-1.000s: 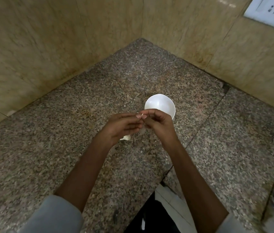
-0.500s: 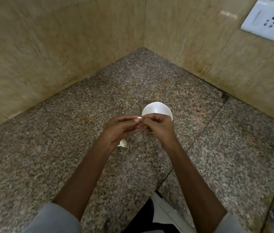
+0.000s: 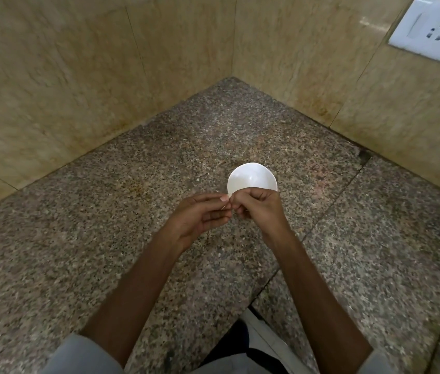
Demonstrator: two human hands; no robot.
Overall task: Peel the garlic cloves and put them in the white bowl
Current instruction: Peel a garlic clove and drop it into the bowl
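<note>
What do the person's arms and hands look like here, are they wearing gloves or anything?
No gloves: the left hand and right hand are bare, with no ring, watch or bracelet in view. The forearms are bare too. A light grey left sleeve and right sleeve end near the elbows.

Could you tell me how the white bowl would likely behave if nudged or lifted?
The white bowl looks small and thin-walled, so it is probably light and would slide easily on the smooth granite counter. Its glossy surface may be slippery to grip. Its visible inside holds nothing, so a push at the rim might tip it.
</note>
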